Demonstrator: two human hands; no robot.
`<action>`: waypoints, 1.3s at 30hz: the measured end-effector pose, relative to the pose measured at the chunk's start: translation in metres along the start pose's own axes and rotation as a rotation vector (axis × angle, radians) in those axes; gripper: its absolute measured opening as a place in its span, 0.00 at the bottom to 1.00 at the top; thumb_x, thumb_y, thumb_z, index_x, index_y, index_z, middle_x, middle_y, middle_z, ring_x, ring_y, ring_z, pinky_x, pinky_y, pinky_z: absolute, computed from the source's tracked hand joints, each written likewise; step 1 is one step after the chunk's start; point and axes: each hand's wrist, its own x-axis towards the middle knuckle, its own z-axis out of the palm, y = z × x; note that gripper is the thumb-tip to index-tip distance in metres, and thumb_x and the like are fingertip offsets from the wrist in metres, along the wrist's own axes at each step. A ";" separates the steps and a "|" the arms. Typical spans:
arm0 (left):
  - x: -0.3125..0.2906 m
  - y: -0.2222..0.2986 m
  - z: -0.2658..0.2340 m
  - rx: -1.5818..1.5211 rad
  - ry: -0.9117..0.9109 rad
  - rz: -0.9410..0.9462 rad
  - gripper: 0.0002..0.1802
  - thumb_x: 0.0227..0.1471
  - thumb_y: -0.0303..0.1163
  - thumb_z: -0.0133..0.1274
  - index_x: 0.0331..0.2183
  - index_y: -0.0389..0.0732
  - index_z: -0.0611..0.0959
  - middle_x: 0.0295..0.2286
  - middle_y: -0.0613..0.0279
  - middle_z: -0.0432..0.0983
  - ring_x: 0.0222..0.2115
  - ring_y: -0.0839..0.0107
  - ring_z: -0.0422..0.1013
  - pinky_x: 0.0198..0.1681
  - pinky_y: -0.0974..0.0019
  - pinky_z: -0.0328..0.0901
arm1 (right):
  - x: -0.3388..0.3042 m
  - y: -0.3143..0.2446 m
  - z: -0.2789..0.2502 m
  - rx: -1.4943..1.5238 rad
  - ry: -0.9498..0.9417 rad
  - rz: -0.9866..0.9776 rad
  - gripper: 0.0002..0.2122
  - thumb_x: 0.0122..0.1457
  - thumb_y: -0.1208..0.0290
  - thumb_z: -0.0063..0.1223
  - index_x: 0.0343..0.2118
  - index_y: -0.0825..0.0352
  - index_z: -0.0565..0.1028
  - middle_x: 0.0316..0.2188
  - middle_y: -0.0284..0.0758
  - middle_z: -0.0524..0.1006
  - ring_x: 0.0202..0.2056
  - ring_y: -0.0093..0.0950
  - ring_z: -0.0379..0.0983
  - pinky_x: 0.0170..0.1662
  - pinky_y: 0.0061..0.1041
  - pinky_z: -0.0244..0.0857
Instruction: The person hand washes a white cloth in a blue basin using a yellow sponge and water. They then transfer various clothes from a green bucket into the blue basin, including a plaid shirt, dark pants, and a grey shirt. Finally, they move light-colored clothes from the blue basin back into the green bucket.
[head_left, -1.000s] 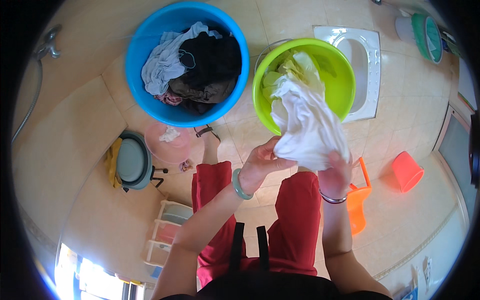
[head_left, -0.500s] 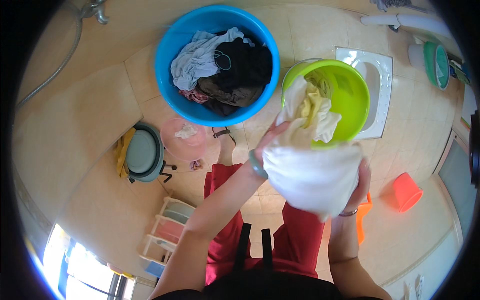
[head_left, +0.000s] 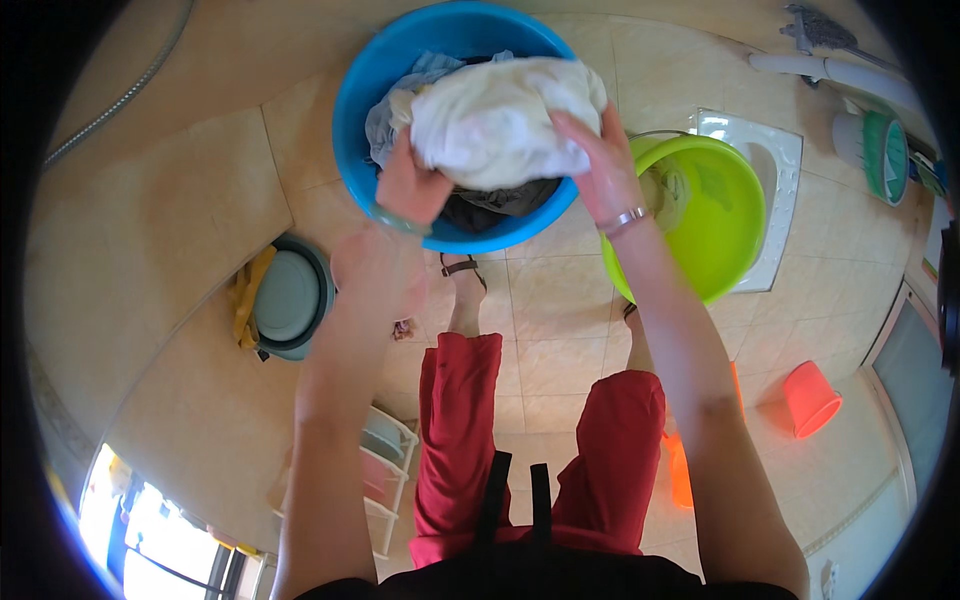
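Note:
Bundled white cloth (head_left: 500, 125) is held between my two hands over the blue tub (head_left: 352, 125). My left hand (head_left: 412, 185) grips its left end, and my right hand (head_left: 602, 160) is closed round its right end. Below the bundle, light blue clothing (head_left: 385, 125) and dark clothing (head_left: 490, 208) lie in the tub, mostly hidden. To the right stands the lime green bucket (head_left: 715, 240), with a little pale cloth (head_left: 665, 195) visible at its inner left side.
A white squat toilet (head_left: 785, 175) lies behind the bucket. At left are a grey folded basin (head_left: 285, 295) and a pink basin (head_left: 350, 260) partly behind my arm. A white rack (head_left: 392, 470) stands lower left, a coral bucket (head_left: 812, 400) lower right.
My hands have carried the white cloth from over the green bucket leftward and away to above the blue tub. The yellowish-white cloth that hung over the bucket has come with it.

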 end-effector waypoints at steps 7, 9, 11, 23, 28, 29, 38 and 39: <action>0.073 -0.062 -0.004 -1.393 0.106 -0.640 0.25 0.55 0.35 0.44 0.53 0.37 0.61 0.55 0.54 0.55 0.55 0.57 0.54 0.56 0.52 0.56 | 0.067 0.040 0.007 -0.117 0.017 -0.025 0.34 0.48 0.76 0.59 0.58 0.64 0.55 0.52 0.34 0.66 0.51 0.29 0.65 0.48 0.29 0.64; 0.072 -0.060 0.001 -1.376 0.162 -0.700 0.27 0.56 0.41 0.43 0.54 0.42 0.60 0.58 0.53 0.45 0.57 0.49 0.49 0.56 0.39 0.53 | 0.067 0.053 -0.007 -0.265 0.112 0.113 0.35 0.49 0.73 0.59 0.60 0.63 0.54 0.54 0.35 0.64 0.51 0.29 0.64 0.47 0.29 0.65; 0.061 -0.058 0.011 -1.397 0.136 -0.650 0.26 0.57 0.41 0.43 0.55 0.44 0.60 0.58 0.53 0.46 0.57 0.50 0.49 0.55 0.39 0.53 | 0.058 0.057 -0.022 -0.362 0.093 0.229 0.35 0.51 0.67 0.58 0.61 0.63 0.53 0.56 0.37 0.62 0.52 0.28 0.64 0.46 0.27 0.65; -0.029 0.066 0.160 -1.440 -0.363 -0.598 0.27 0.61 0.46 0.31 0.59 0.46 0.56 0.59 0.57 0.50 0.60 0.62 0.45 0.61 0.59 0.40 | -0.072 -0.005 -0.107 0.173 0.194 0.206 0.27 0.62 0.51 0.36 0.57 0.66 0.59 0.55 0.38 0.63 0.52 0.31 0.64 0.52 0.32 0.60; -0.052 0.092 0.225 -1.288 -0.400 -0.650 0.30 0.60 0.49 0.31 0.60 0.46 0.54 0.61 0.58 0.45 0.62 0.63 0.40 0.61 0.58 0.37 | -0.099 0.003 -0.208 0.004 0.470 0.208 0.26 0.59 0.59 0.47 0.57 0.66 0.60 0.54 0.37 0.65 0.50 0.30 0.65 0.50 0.30 0.62; -0.055 0.090 0.240 -1.191 -0.411 -0.685 0.33 0.59 0.51 0.34 0.60 0.48 0.52 0.61 0.59 0.41 0.62 0.63 0.37 0.61 0.55 0.36 | -0.097 0.008 -0.223 -0.079 0.534 0.220 0.26 0.57 0.61 0.50 0.56 0.67 0.60 0.54 0.36 0.65 0.49 0.29 0.66 0.50 0.29 0.62; -0.069 0.065 0.310 -0.990 -0.288 -0.994 0.36 0.56 0.50 0.41 0.61 0.56 0.47 0.62 0.71 0.38 0.62 0.64 0.37 0.56 0.45 0.44 | -0.029 0.084 -0.295 -1.486 0.563 0.047 0.40 0.41 0.64 0.64 0.58 0.62 0.55 0.51 0.48 0.65 0.46 0.41 0.69 0.45 0.37 0.66; -0.070 0.064 0.311 -0.980 -0.288 -1.012 0.36 0.56 0.49 0.42 0.61 0.57 0.47 0.62 0.72 0.38 0.62 0.64 0.37 0.55 0.44 0.45 | -0.027 0.087 -0.298 -1.517 0.525 0.127 0.38 0.42 0.64 0.62 0.58 0.63 0.56 0.47 0.48 0.68 0.42 0.42 0.70 0.43 0.37 0.66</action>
